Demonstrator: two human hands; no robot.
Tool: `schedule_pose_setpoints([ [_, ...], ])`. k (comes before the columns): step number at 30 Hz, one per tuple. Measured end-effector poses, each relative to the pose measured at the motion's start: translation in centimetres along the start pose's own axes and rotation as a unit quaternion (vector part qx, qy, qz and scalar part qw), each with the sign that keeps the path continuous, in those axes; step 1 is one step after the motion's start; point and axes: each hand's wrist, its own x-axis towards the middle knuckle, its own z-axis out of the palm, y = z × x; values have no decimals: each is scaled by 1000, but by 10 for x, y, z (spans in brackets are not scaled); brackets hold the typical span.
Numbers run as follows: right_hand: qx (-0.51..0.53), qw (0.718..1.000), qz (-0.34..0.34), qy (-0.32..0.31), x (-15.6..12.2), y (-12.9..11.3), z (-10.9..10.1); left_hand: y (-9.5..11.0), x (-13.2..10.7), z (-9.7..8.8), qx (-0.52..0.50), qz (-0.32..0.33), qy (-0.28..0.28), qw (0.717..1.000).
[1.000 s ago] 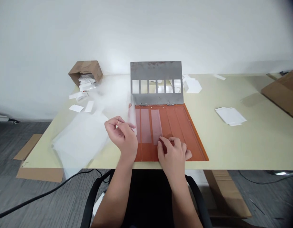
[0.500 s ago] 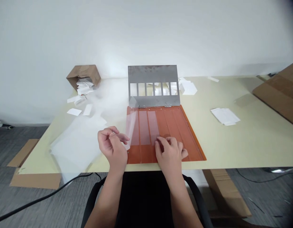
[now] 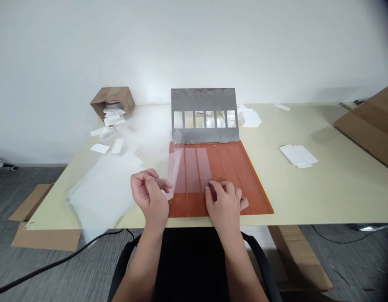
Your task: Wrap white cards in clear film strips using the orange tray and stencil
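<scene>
On the table before me lies an orange ridged board [image 3: 231, 167], with a grey metal frame [image 3: 203, 98] hinged upright at its far edge. Pale clear plastic strips [image 3: 191, 167] lie flat in the board's left channels. My left hand [image 3: 151, 193] is closed at the board's left edge, its fingertips on a clear plastic strip [image 3: 177, 167] that stands partly raised and curled. My right hand [image 3: 224, 201] rests on the board with bent fingers. Its thumb and forefinger come together at the near end of another flat strip [image 3: 204, 165]; the exact contact is partly hidden.
Translucent sheets [image 3: 102, 191] spread across the table's left side, hanging over the front edge. Behind them, a cardboard box [image 3: 123, 96] on its side spills white pieces. White card stacks [image 3: 298, 156] lie right and behind the frame. A larger carton [image 3: 370, 121] stands far right.
The whole view has shifted very slightly. Both hands and the plastic strips keep practically the same positions.
</scene>
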Motion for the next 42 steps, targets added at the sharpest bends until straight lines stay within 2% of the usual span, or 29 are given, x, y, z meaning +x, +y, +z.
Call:
schedule_pose_setpoints([
  [8, 27, 1000, -2, 14, 0, 1, -2, 2, -1, 1, -23, -44, -11, 999],
  [10, 94, 995, -17, 14, -1, -2, -7, 1, -4, 3, -37, -66, -28, 997],
  [13, 246, 967, -60, -23, -4, -12, -17, 0, -10, 8, -48, -95, -64, 992],
  [15, 286, 955, -75, -33, -6, -20, -23, -1, -16, 11, -48, -111, -90, 989],
  [20, 282, 957, -69, -23, -10, -31, -26, -2, -26, 16, -60, -156, -123, 978],
  [28, 281, 956, -83, -2, -7, -26, -16, -3, -27, 13, -99, -233, -110, 961],
  [32, 335, 940, -63, -13, -3, -28, -12, -9, -24, 13, -134, -240, -102, 956],
  [35, 386, 922, -35, -16, 3, -31, -6, -13, -14, 13, -162, -242, -104, 951],
  [37, 393, 919, -43, -10, 8, -33, 1, -14, -6, 14, -182, -243, -111, 946],
  [39, 369, 927, -62, 17, 12, -34, 8, -14, 0, 15, -201, -241, -114, 943],
  [42, 307, 943, -81, 97, 14, -37, 20, -12, 1, 15, -227, -238, -114, 937],
])
